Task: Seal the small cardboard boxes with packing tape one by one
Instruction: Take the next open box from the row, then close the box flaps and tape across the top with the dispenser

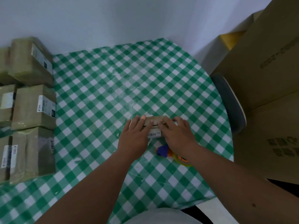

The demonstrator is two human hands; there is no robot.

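Both forearms reaching over green checked tablecloth (100, 88), left hand (135, 137) and right hand (177, 135) flat-fingered, pressing small cardboard box (156, 122) mid-table, tape dispenser (168, 152) (partly hidden) just behind right wrist, sealed boxes (32, 107) stacked at left.

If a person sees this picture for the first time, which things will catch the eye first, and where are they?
First the green-and-white checked tablecloth, which fills the middle. On it, near the centre, the left hand and the right hand rest with straight fingers on a small cardboard box; a tape dispenser with blue and orange parts lies just behind the right wrist. Wrapped labelled parcels stack along the left edge, and a large carton stands at the right.
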